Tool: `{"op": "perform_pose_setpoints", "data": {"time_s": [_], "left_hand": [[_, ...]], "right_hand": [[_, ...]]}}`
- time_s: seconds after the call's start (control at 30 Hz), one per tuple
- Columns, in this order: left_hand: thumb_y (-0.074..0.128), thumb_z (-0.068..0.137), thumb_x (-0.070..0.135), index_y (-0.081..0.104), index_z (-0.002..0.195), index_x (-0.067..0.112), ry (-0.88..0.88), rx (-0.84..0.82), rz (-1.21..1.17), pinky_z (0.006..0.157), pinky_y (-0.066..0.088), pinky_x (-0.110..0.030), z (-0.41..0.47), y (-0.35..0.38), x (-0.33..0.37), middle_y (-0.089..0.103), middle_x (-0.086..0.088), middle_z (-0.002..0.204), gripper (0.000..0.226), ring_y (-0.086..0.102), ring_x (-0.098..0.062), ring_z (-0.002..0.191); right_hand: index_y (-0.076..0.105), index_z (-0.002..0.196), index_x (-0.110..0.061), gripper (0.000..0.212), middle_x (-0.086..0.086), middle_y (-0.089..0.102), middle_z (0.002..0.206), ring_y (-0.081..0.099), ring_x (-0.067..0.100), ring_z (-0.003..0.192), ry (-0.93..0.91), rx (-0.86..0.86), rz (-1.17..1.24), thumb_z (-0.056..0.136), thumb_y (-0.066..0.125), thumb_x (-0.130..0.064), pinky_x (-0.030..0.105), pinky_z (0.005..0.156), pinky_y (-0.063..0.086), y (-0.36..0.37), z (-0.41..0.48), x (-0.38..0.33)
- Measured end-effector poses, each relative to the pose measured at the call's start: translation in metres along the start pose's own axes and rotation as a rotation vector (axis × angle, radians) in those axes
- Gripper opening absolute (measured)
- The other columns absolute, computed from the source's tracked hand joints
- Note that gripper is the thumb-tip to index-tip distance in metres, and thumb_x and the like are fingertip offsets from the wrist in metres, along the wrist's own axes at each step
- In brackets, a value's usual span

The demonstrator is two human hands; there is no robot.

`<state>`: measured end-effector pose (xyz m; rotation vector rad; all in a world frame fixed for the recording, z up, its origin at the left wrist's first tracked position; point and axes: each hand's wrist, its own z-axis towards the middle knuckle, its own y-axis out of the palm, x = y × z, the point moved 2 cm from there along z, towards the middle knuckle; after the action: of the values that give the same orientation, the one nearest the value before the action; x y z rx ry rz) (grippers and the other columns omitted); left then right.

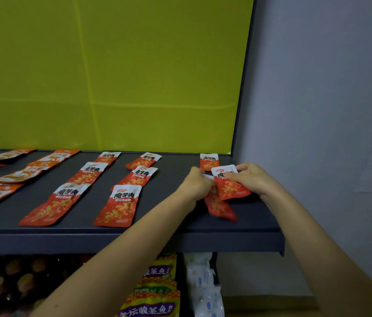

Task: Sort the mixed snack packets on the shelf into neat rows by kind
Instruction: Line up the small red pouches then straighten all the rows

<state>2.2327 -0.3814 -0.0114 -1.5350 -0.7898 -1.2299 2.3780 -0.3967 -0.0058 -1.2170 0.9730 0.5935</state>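
Note:
On the dark shelf [176, 216], red-and-white snack packets lie in two rows, one ending at a near packet [118, 205] and one at another [54, 204]. Orange-and-silver packets [18, 176] lie in rows at the left. At the right end, my right hand [252, 177] grips a red packet [232, 187] by its top edge. My left hand [197, 183] holds a second red packet [219, 205], blurred, hanging below the first. One more red packet [209, 161] lies flat behind both hands.
A yellow-green back panel [112, 72] rises behind the shelf. A grey wall [329, 110] stands to the right. Below the shelf's front lip are yellow-purple snack bags [155, 291], white bags [205, 287] and dark round items [9, 284].

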Motion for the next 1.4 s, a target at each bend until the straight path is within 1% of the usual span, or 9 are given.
{"op": "perform_pose_setpoints", "data": {"time_s": [0.1, 0.2, 0.43, 0.6, 0.83, 1.0, 1.1, 1.27, 1.4], "left_hand": [[0.051, 0.093, 0.021, 0.031, 0.105, 0.014, 0.04, -0.026, 0.238, 0.091, 0.046, -0.038, -0.004, 0.004, -0.002, 0.053, -0.01, 0.11, 0.025, 0.055, -0.025, 0.108], [0.052, 0.091, 0.031, 0.041, 0.124, 0.009, 0.05, -0.021, 0.472, 0.102, 0.041, -0.04, -0.001, 0.003, -0.005, 0.05, -0.015, 0.13, 0.041, 0.047, -0.03, 0.122], [0.052, 0.089, 0.044, 0.053, 0.12, 0.007, 0.139, 0.068, 0.77, 0.1, 0.036, -0.04, 0.004, 0.0, -0.008, 0.047, -0.02, 0.126, 0.049, 0.041, -0.036, 0.122], [0.052, 0.09, 0.039, 0.058, 0.113, 0.003, 0.164, 0.066, 0.77, 0.102, 0.036, -0.038, 0.001, -0.01, -0.009, 0.047, -0.021, 0.123, 0.043, 0.041, -0.036, 0.121], [0.052, 0.086, 0.002, 0.059, 0.117, 0.001, 0.357, 0.206, 0.696, 0.091, 0.037, -0.025, -0.019, -0.071, 0.002, 0.061, -0.015, 0.117, 0.032, 0.055, -0.027, 0.11], [0.052, 0.088, 0.004, 0.061, 0.114, 0.004, 0.302, 0.328, 0.62, 0.082, 0.038, -0.028, -0.031, -0.121, -0.003, 0.062, -0.012, 0.113, 0.027, 0.055, -0.029, 0.105], [0.052, 0.091, 0.008, 0.058, 0.118, 0.003, 0.253, 0.327, 0.608, 0.086, 0.041, -0.03, -0.036, -0.137, -0.012, 0.06, -0.014, 0.117, 0.028, 0.055, -0.027, 0.108], [0.049, 0.094, 0.011, 0.05, 0.128, 0.002, 0.183, 0.308, 0.62, 0.096, 0.039, -0.032, -0.045, -0.149, -0.029, 0.054, -0.015, 0.131, 0.036, 0.051, -0.027, 0.12], [0.045, 0.096, 0.017, 0.039, 0.138, 0.005, 0.123, 0.274, 0.567, 0.103, 0.033, -0.03, -0.058, -0.158, -0.043, 0.044, -0.012, 0.143, 0.044, 0.042, -0.025, 0.13]], "right_hand": [[0.057, 0.115, -0.002, 0.033, 0.016, 0.066, 0.108, 0.062, 0.021, 0.082, 0.009, 0.085, 0.11, 0.087, 0.063, -0.018, 0.038, 0.09, 0.049, -0.009, 0.0, 0.002], [0.056, 0.113, -0.006, 0.029, 0.016, 0.065, 0.107, 0.061, 0.02, 0.084, -0.031, 0.115, 0.172, 0.088, 0.063, -0.017, 0.029, 0.075, 0.05, -0.011, 0.0, -0.003], [0.052, 0.121, -0.003, 0.041, 0.014, 0.063, 0.117, 0.061, 0.02, 0.094, -0.04, 0.13, 0.25, 0.086, 0.065, -0.022, 0.027, 0.07, 0.05, 0.013, 0.02, -0.012], [0.059, 0.114, -0.006, 0.036, 0.011, 0.065, 0.117, 0.063, 0.025, 0.106, -0.015, 0.17, 0.172, 0.084, 0.066, -0.026, 0.037, 0.092, 0.051, 0.03, 0.032, -0.007], [0.064, 0.107, -0.013, 0.034, 0.01, 0.068, 0.113, 0.061, 0.03, 0.109, -0.047, 0.223, -0.164, 0.082, 0.064, -0.037, 0.044, 0.093, 0.048, 0.035, 0.038, -0.001], [0.064, 0.108, -0.013, 0.043, 0.008, 0.066, 0.114, 0.06, 0.029, 0.107, -0.047, 0.19, -0.43, 0.085, 0.055, -0.048, 0.038, 0.086, 0.048, 0.038, 0.039, 0.002], [0.066, 0.109, -0.012, 0.045, 0.009, 0.067, 0.114, 0.06, 0.029, 0.106, -0.057, 0.17, -0.48, 0.087, 0.053, -0.049, 0.036, 0.084, 0.047, 0.039, 0.04, 0.003], [0.062, 0.115, -0.005, 0.05, 0.014, 0.061, 0.121, 0.055, 0.031, 0.113, -0.094, 0.24, -0.465, 0.089, 0.051, -0.046, 0.038, 0.09, 0.044, 0.033, 0.031, -0.008], [0.061, 0.117, -0.012, 0.035, 0.007, 0.063, 0.12, 0.055, 0.023, 0.115, -0.224, 0.246, -0.351, 0.091, 0.051, -0.033, 0.031, 0.091, 0.041, 0.032, 0.006, -0.044]]}}
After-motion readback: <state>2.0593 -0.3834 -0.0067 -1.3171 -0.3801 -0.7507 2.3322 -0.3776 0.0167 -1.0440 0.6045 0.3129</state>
